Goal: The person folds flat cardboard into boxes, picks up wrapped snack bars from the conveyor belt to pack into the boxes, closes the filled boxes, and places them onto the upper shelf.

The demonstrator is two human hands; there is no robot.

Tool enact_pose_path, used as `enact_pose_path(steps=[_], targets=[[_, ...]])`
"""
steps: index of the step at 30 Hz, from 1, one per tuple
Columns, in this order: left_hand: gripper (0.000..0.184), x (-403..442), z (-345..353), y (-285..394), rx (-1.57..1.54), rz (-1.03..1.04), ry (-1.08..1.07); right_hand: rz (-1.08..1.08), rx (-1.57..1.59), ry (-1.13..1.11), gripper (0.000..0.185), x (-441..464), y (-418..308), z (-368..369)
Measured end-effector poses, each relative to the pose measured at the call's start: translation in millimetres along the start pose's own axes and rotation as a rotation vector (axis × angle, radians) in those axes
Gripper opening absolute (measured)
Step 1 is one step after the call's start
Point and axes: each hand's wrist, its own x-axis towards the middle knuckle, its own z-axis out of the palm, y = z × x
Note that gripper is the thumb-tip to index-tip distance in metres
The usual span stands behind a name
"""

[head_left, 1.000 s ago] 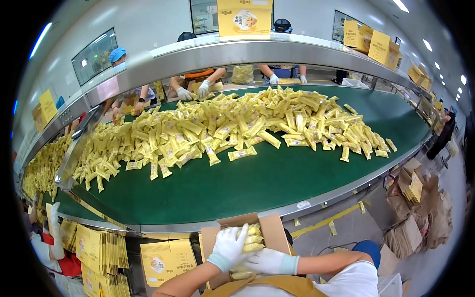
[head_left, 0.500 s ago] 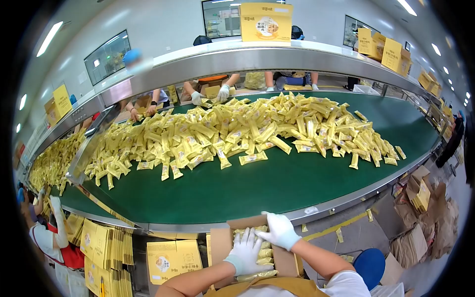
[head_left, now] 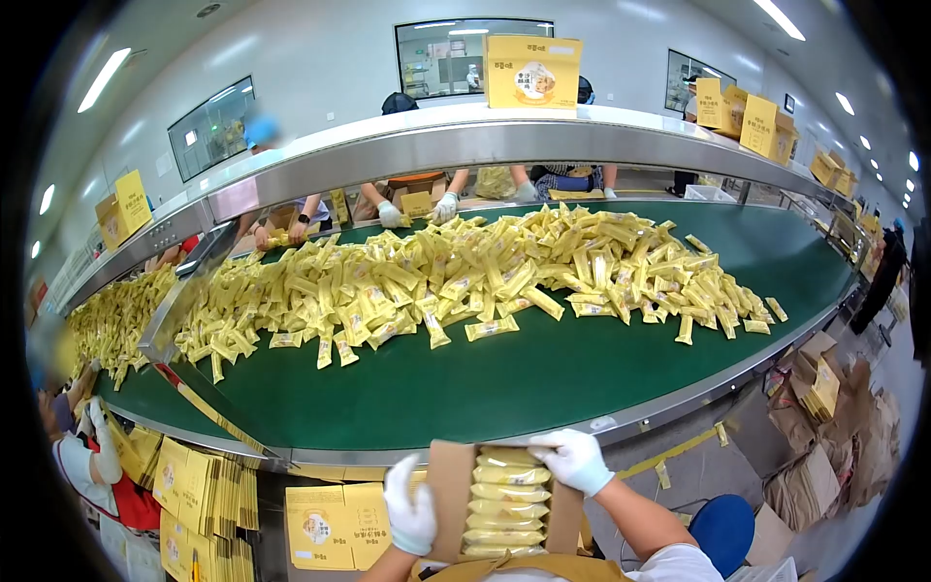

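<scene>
An open cardboard box (head_left: 451, 490) stands close to my body, with yellow wrapped packets (head_left: 508, 493) stacked in a row inside. My left hand (head_left: 409, 504), in a white glove, is beside the box's left flap, its fingers apart and holding nothing. At the box's upper right corner, my gloved right hand (head_left: 574, 460) grips the edge. Beyond the box, a large heap of yellow packets (head_left: 417, 281) lies on the green conveyor belt (head_left: 388, 398).
Flattened yellow cartons (head_left: 335, 524) lie left of the box, near upright carton stacks (head_left: 194, 485). A metal frame (head_left: 427, 150) spans the belt. Co-workers' gloved hands (head_left: 393, 213) are across it. A blue stool (head_left: 722, 524) stands at right.
My left hand has moved off the packets to the box's left side. My right hand stays at the upper right corner. More packets in the box are uncovered.
</scene>
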Motion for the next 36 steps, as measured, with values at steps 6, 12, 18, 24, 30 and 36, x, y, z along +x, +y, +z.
enact_pose_path(steps=[6, 12, 18, 24, 30, 36], targets=[[0.058, -38.9, 5.3, -133.0, -0.025, -0.447, -0.467, 0.485, -0.375, 0.071, 0.038, 16.7, 61.7, -12.7], [0.135, -51.5, 88.9, -91.9, -0.409, -0.398, -0.566, 0.335, -0.304, -0.206, 0.049, 43.2, 56.7, -33.0], [0.136, 36.0, 65.4, -41.9, -0.361, 0.025, -0.36, 0.151, 0.057, 0.007, 0.038, 48.9, 20.3, -57.7], [0.098, 218.4, 13.4, -76.0, 0.304, 0.414, -0.18, -0.15, 0.697, 0.16, 0.049, 152.1, -16.8, -97.4], [0.047, 473.0, -27.0, 0.1, 0.546, 0.797, 0.156, -0.886, 0.277, 0.343, 0.048, 358.2, -99.7, -144.3], [0.053, 548.8, -10.0, 55.5, -0.227, 0.189, 0.022, -0.756, 0.439, 0.547, 0.054, 507.3, -113.5, -117.2]])
